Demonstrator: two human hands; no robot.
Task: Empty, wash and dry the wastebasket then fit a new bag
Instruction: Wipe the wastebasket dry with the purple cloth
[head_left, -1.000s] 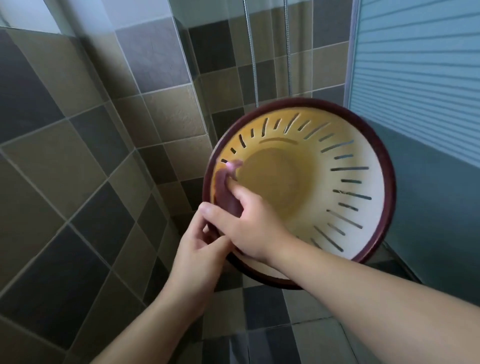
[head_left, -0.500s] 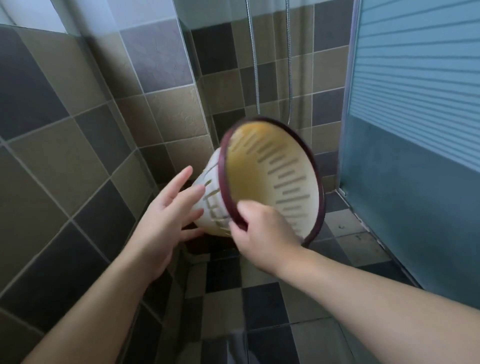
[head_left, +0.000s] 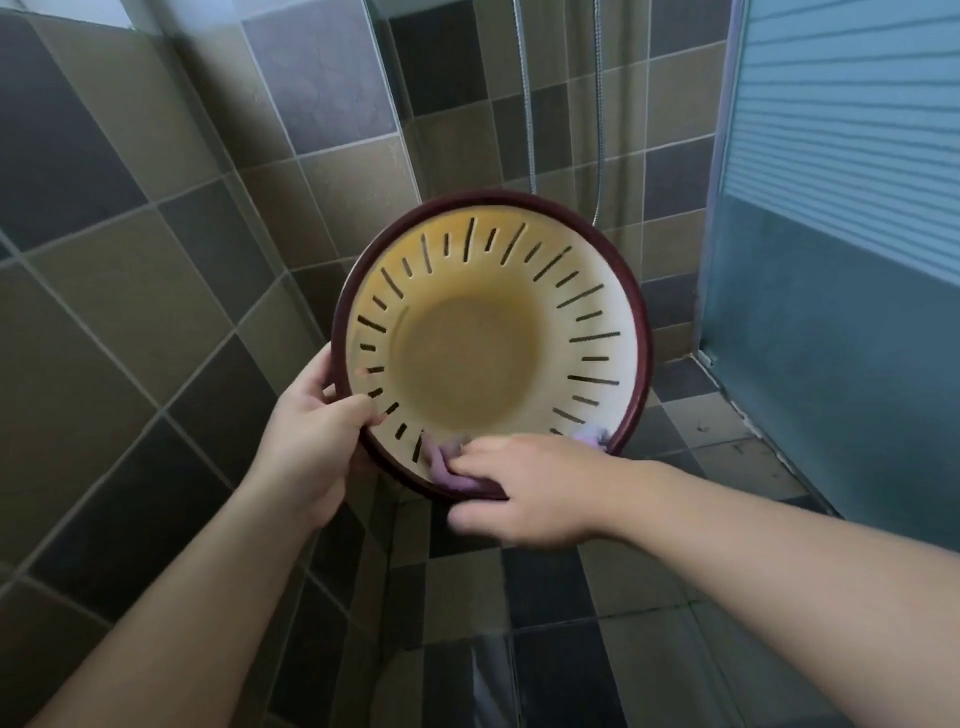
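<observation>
Right grip: my right hand (head_left: 524, 493) holds a purple cloth (head_left: 452, 465), pressed on the wastebasket's (head_left: 467, 353) lower rim.
Left grip: my left hand (head_left: 311, 436) clamps the rim, thumb inside.
Wastebasket: held up in a tiled shower corner, mouth facing me.
Method: I'd wipe round the rim, then down the slotted wall, turning the basket with my left hand.
Risk: wet plastic may slip.

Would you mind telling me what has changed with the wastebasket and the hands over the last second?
The wastebasket, turned sideways half a second ago, faces the camera again. The left hand, which had let go, grips its left rim again. The right hand moved the purple cloth from the left inner wall to the bottom rim. The tiled corner is unchanged.
</observation>
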